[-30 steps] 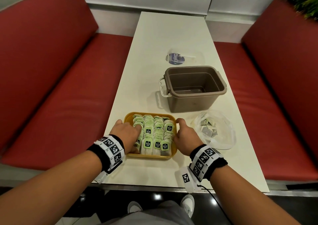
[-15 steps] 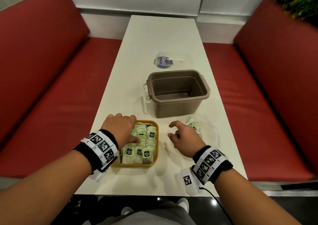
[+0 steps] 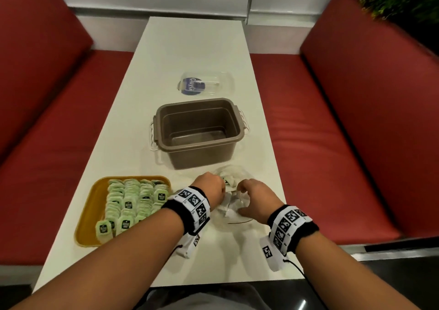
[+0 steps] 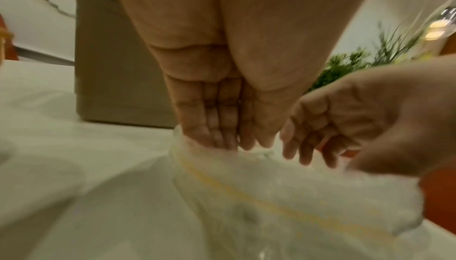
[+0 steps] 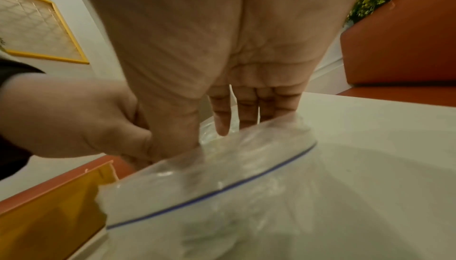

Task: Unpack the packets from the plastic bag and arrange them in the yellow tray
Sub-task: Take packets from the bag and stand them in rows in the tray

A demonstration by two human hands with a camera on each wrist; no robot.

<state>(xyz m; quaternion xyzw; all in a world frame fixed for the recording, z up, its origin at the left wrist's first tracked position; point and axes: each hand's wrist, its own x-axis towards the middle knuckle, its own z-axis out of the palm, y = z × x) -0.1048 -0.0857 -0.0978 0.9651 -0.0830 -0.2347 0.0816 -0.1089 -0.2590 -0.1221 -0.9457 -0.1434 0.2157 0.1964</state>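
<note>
Both at the plastic bag [image 3: 234, 205] right of the yellow tray [image 3: 91, 211]: left hand [image 3: 209, 187] fingers straight, dipping into the mouth toward packets [image 3: 225, 181], right hand [image 3: 255, 200] thumb pinching the rim, so tray-side left nearer.

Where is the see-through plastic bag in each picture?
Head: the plastic bag lies low and right of centre, under both hands.
Left wrist: it fills the lower right, yellow stripe along its mouth.
Right wrist: it crosses the bottom, blue stripe on it.
Shared landmark: the yellow tray, left of the bag.
</note>
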